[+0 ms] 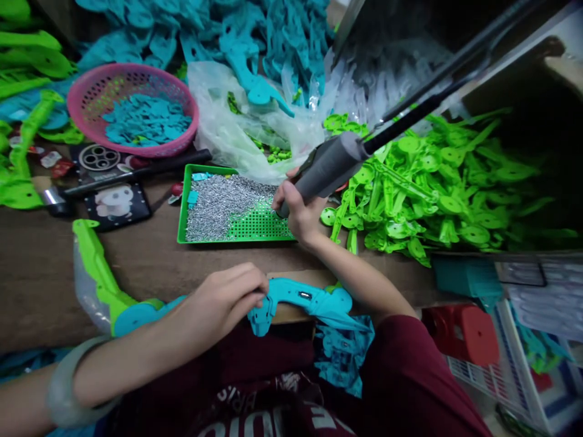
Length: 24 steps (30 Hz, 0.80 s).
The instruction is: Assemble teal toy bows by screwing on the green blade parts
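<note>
My right hand [303, 212] is wrapped around the lower end of a grey electric screwdriver [334, 161], whose black upper part runs up to the right. This hand is over the right end of a green tray [182, 221] filled with small silver screws [214, 206]; the tool's tip is hidden. Below, a curved blue plastic part [291, 291] lies on a board at the table's front edge. My left hand [234, 294] is closed at the left end of this part, thumb and fingertips pinched together. Whatever they pinch is too small or hidden.
A pink basket [75, 112] holds small blue pieces. Piles of blue parts [255, 36] and green parts [405, 188] lie behind and to the right. A hammer [132, 176] is at left, and a green-and-blue assembly [102, 261] beside my left arm.
</note>
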Motion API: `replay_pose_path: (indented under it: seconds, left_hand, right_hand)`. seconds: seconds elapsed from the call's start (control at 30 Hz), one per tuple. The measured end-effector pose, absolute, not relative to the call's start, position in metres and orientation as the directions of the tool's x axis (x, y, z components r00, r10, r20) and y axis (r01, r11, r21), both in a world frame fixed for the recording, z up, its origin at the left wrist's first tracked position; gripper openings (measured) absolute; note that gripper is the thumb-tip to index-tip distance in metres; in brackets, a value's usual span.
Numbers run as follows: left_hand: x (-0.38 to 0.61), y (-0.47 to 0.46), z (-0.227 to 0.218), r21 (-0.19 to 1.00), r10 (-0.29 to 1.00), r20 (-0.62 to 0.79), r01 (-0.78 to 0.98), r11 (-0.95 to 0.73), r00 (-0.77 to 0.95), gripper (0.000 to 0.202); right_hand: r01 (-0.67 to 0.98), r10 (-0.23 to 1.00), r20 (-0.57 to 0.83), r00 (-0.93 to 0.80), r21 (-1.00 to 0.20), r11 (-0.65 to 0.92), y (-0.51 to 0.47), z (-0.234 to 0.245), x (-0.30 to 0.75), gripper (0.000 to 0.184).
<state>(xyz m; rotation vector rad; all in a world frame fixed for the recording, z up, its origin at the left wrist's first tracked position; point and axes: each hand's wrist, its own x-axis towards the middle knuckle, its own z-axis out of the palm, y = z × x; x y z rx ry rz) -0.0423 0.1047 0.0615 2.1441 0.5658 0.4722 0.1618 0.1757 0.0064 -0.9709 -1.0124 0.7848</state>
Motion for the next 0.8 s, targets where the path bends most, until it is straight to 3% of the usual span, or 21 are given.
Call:
replay_pose_path:
  seconds: [0.1,0.2,0.3,0.4,0.5,0.67,0.8]
  left_hand:
    - [-0.027,0.1,0.056,0.845,0.487,0.145,0.148,-0.514,0.861,0.016]
    - [-0.013,0.095,0.045,0.803,0.4,0.208,0.078,-0.591,0.893,0.017]
    - [-0.001,0.089,0.034,0.673,0.309,0.284,0.041,-0.739,0.908,0.026]
    - [0.011,0.084,0.026,0.476,0.216,0.367,0.017,-0.879,0.905,0.03]
    - [0.018,0.081,0.023,0.333,0.133,0.446,-0.026,-0.942,0.885,0.026]
    - [0.018,0.074,0.027,0.319,0.18,0.378,0.054,-0.946,0.908,0.026]
    - [0.013,0.07,0.031,0.204,0.138,0.371,0.064,-0.977,0.918,0.032]
  right_hand:
    - [-0.053,0.878,0.345,0.331,-0.922,0.382,0.176,0.017,0.16,0.025]
    - [-0.065,0.856,0.373,0.357,-0.905,0.421,0.167,0.048,0.161,0.027]
    - [-0.108,0.81,0.435,0.392,-0.853,0.51,0.141,0.085,0.169,0.027]
    - [-0.051,0.8,0.443,0.405,-0.862,0.504,0.107,0.103,0.18,0.03]
    - [-0.022,0.794,0.42,0.44,-0.879,0.477,0.084,0.094,0.189,0.033]
    - [0.009,0.787,0.328,0.522,-0.925,0.379,0.089,0.069,0.2,0.035]
    - [-0.016,0.792,0.313,0.524,-0.926,0.377,0.099,0.068,0.204,0.036]
